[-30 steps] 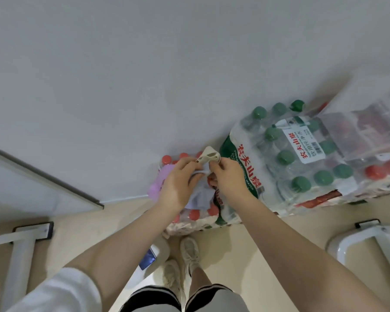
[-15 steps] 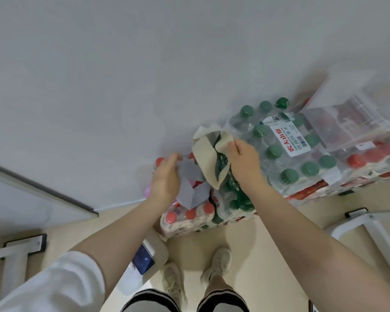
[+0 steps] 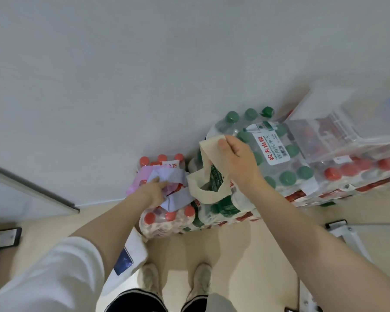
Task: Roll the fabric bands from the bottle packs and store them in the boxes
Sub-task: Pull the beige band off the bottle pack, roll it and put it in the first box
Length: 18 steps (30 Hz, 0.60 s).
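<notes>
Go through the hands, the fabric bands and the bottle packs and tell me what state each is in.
Right hand: pinching the cream band.
Cream band: unrolled, lifted, hanging in a loop.
Left hand: on the lavender band.
Lavender band: unrolled, lying on the red-cap pack.
Red-cap pack: wrapped.
Green-cap pack: wrapped.

A cream fabric band (image 3: 208, 174) hangs unrolled in a loose loop, its top end pinched by the right hand (image 3: 236, 163) above the green-capped bottle pack (image 3: 279, 158). A grey-lavender band (image 3: 176, 188) lies crumpled across the red-capped bottle pack (image 3: 164, 219), where the left hand (image 3: 155, 191) grips it. Both packs are shrink-wrapped and sit on the floor against the wall.
</notes>
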{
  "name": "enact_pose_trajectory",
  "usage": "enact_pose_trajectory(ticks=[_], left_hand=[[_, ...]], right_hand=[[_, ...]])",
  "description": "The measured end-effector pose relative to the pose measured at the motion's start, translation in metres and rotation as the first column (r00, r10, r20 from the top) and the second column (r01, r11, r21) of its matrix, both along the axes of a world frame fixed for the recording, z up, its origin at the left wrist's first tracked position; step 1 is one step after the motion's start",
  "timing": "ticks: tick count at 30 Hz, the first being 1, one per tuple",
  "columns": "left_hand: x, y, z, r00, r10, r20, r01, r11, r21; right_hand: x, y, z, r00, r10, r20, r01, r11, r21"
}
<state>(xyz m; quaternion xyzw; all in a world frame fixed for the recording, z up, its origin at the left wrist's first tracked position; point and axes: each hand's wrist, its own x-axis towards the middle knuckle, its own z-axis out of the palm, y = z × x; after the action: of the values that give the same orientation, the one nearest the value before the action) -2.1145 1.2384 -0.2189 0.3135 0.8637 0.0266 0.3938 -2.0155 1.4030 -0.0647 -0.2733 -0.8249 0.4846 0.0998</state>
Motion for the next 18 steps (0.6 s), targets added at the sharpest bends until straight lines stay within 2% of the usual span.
enact_pose_trajectory(ticks=[1, 2, 3, 5, 7, 8, 10, 12, 14, 16, 18], left_hand=[[0.001, 0.002, 0.011, 0.995, 0.047, -0.092, -0.046, 0.999, 0.012], [0.001, 0.004, 0.024, 0.972, 0.12, -0.204, -0.103, 0.99, 0.095], [0.004, 0.006, 0.039, 0.931, 0.208, -0.301, -0.133, 0.958, 0.253], [0.013, 0.014, 0.072, 0.889, 0.266, -0.373, 0.016, 0.796, 0.606], [0.031, 0.024, 0.111, 0.94, 0.166, -0.3, 0.143, 0.605, 0.783], [0.04, 0.03, 0.127, 0.967, 0.117, -0.225, 0.12, 0.569, 0.813], [0.056, 0.042, 0.142, 0.994, 0.093, -0.057, -0.012, 0.614, 0.789], [0.067, 0.05, 0.145, 0.987, 0.151, 0.058, -0.141, 0.628, 0.766], [0.076, 0.056, 0.144, 0.961, 0.234, 0.148, -0.258, 0.56, 0.787], [0.084, 0.064, 0.146, 0.933, 0.299, 0.2, -0.334, 0.509, 0.794], [0.09, 0.072, 0.149, 0.922, 0.363, 0.138, -0.321, 0.514, 0.795]], right_hand=[[0.002, 0.002, 0.002, 1.0, 0.005, 0.007, -0.005, 1.0, -0.005], [0.004, 0.005, 0.005, 1.0, 0.001, 0.016, 0.0, 1.0, -0.016], [0.005, 0.007, 0.008, 0.999, -0.007, 0.034, 0.008, 0.999, -0.04], [0.006, 0.013, 0.018, 0.996, -0.021, 0.09, 0.03, 0.994, -0.109], [0.007, 0.019, 0.03, 0.988, -0.028, 0.149, 0.064, 0.968, -0.243], [0.007, 0.022, 0.036, 0.988, -0.035, 0.151, 0.083, 0.941, -0.328], [0.008, 0.029, 0.046, 0.989, -0.039, 0.141, 0.097, 0.896, -0.434], [0.009, 0.036, 0.055, 0.981, -0.061, 0.185, 0.141, 0.876, -0.462], [0.015, 0.046, 0.058, 0.975, -0.071, 0.208, 0.175, 0.824, -0.54], [0.021, 0.053, 0.06, 0.981, -0.038, 0.192, 0.153, 0.76, -0.632], [0.029, 0.058, 0.06, 0.984, 0.002, 0.178, 0.122, 0.722, -0.681]])
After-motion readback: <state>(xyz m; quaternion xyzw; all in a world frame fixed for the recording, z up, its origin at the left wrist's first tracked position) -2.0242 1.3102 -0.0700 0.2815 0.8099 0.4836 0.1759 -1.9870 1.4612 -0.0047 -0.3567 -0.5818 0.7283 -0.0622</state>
